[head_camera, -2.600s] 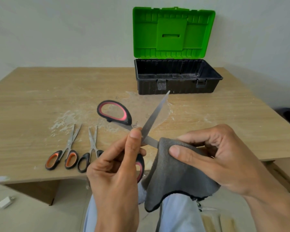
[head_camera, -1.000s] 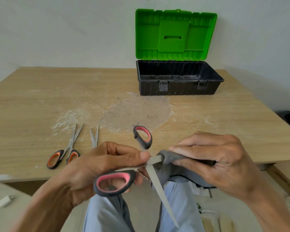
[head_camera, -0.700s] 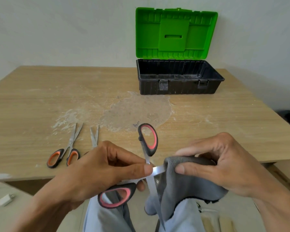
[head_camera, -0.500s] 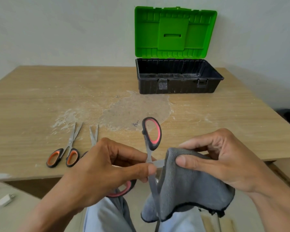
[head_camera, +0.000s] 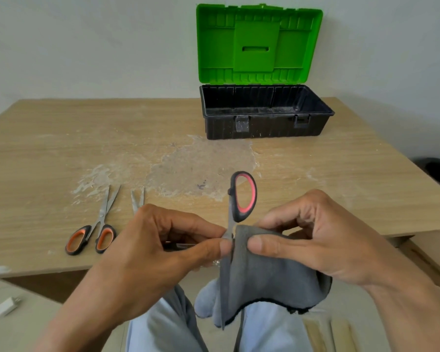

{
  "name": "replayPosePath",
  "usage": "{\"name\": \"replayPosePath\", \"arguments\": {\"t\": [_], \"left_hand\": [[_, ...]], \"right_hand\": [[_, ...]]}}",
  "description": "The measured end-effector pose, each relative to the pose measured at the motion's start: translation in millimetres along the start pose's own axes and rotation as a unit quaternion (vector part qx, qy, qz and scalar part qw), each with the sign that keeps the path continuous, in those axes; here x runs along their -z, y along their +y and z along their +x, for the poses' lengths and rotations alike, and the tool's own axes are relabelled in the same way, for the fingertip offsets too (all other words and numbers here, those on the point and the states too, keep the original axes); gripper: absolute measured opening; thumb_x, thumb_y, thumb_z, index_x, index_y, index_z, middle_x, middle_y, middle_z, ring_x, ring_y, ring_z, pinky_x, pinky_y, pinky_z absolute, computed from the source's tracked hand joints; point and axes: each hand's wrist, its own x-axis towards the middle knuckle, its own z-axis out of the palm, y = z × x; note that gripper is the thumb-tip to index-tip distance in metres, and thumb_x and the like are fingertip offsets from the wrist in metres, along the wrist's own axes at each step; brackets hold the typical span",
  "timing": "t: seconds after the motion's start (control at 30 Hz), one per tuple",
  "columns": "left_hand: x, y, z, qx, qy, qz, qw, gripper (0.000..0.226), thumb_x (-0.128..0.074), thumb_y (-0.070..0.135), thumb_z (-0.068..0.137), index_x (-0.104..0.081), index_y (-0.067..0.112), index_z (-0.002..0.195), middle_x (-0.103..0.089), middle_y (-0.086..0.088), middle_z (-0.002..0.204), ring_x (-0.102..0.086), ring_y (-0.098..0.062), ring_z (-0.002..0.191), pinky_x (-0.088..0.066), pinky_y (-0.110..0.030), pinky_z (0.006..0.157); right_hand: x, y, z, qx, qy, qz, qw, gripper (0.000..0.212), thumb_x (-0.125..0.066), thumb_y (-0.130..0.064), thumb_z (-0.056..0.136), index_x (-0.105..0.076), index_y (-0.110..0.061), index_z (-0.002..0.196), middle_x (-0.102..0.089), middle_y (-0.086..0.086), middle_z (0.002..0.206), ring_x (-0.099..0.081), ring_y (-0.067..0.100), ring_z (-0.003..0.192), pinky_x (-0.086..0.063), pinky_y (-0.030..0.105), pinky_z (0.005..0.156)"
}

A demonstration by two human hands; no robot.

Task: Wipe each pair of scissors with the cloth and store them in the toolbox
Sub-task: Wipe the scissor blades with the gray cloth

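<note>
The left hand (head_camera: 148, 252) pinches the red-handled scissors (head_camera: 243, 196) near the pivot. The right hand (head_camera: 315, 240) grips the grey cloth (head_camera: 269, 270) against the blade, off the tabletop's (head_camera: 61, 153) near edge

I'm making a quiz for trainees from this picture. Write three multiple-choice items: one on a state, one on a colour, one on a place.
1. The toolbox is: A latched shut; B open, lid upright; C tipped over.
2. Its lid is: A green; B blue; C yellow.
3. The orange-handled scissors lie: A in the toolbox; B on the table, left of the left hand; C on the lap.
Answers: 1 B, the lid stands raised and the interior shows. 2 A, bright green plastic. 3 B, they rest on the wood beside the left hand.
</note>
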Motion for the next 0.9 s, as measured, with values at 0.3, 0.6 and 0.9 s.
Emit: {"name": "replayPosePath", "arguments": {"t": [0.3,0.6,0.9], "left_hand": [[-2,-7,-2,0.013,-0.021,-0.034,0.999,0.010,-0.079,0.025,0.071,-0.083,0.021,0.079,-0.076,-0.004,0.071,-0.065,-0.005,0.061,-0.047,-0.012,0.057],[-3,-5,-17,0.013,0.032,-0.057,0.998,0.007,-0.077,0.020,0.071,-0.081,0.015,0.072,-0.067,-0.001,0.055,-0.056,-0.001,0.048,-0.041,-0.008,0.049],[7,-8,-23,0.035,0.038,-0.078,0.996,0.012,-0.077,0.023,0.064,-0.080,0.011,0.068,-0.064,-0.007,0.052,-0.055,-0.007,0.046,-0.042,-0.012,0.045]], "right_hand": [[-3,5,-3,-0.012,-0.004,0.039,0.999,0.012,-0.077,-0.032,0.085,-0.086,-0.025,0.089,-0.081,-0.006,0.082,-0.075,0.007,0.076,-0.050,0.013,0.069],[-1,5,-16,0.006,0.045,0.023,0.999,0.014,-0.076,-0.035,0.086,-0.086,-0.024,0.086,-0.081,-0.002,0.080,-0.075,0.014,0.073,-0.052,0.018,0.068],[-2,5,-15,0.003,0.013,0.037,0.999,0.018,-0.075,-0.030,0.087,-0.085,-0.015,0.090,-0.081,-0.001,0.082,-0.074,0.008,0.073,-0.050,0.012,0.067]]}}
